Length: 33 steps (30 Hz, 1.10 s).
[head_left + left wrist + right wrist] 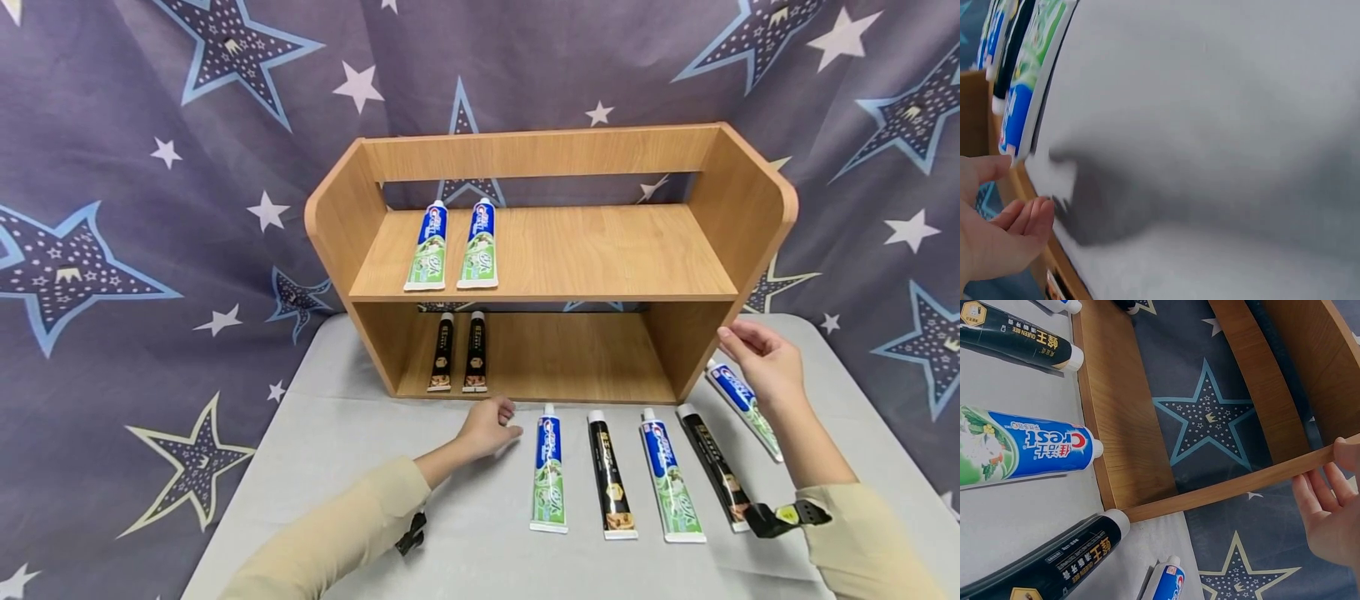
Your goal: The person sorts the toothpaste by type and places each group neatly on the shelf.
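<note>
Inside the right hand's [767, 364] pinch, the shelf [592, 250] seems steadied. Next, the empty left hand [486, 428] should grasp the tube [549, 471] alongside.

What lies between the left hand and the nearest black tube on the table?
One Crest tube lies between the left hand and that black tube; the head view shows it.

A star-print curtain [540, 67] (behind table [322, 417] and shelf [592, 250]) marks a makeshift set-up.

Blue-and-green tubes [550, 471]; black tubes [611, 473]; star-patterned curtain [540, 50]
</note>
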Motion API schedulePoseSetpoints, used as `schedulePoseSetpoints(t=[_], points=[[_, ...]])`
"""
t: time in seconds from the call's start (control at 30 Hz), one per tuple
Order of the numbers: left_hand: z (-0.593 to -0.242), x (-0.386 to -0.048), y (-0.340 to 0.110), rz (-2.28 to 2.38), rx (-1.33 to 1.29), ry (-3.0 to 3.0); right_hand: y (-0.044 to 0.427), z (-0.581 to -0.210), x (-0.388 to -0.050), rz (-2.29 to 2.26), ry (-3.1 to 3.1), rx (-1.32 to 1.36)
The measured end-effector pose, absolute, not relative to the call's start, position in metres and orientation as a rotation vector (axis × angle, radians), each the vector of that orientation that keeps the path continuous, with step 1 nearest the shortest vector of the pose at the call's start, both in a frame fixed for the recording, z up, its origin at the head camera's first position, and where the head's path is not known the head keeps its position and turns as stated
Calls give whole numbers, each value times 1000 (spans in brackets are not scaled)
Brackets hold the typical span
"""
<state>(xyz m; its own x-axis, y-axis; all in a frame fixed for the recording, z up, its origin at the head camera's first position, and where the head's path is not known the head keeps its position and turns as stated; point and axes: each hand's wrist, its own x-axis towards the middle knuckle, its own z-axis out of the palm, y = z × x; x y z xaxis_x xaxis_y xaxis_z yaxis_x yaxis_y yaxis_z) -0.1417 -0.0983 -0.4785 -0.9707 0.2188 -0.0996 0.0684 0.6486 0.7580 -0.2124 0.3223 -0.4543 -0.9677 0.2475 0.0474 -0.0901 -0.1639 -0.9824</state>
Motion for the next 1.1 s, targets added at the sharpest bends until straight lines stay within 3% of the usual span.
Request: schedulePoseSetpoints(t=[0.17, 0.33, 0.8, 1.1], points=[[-486, -132, -83, 1300, 244, 2545, 364, -523, -256, 2181, -1881, -159], [-490, -125, -69, 1363, 107, 2457, 370, -535, -264, 2199, -1828, -130], [-479, -118, -42, 1165, -109, 2640, 284, -398, -174, 2241, -1857, -145], [-483, -115, -31, 1230, -181, 2640, 277, -387, -167, 2312, -1800, -208]])
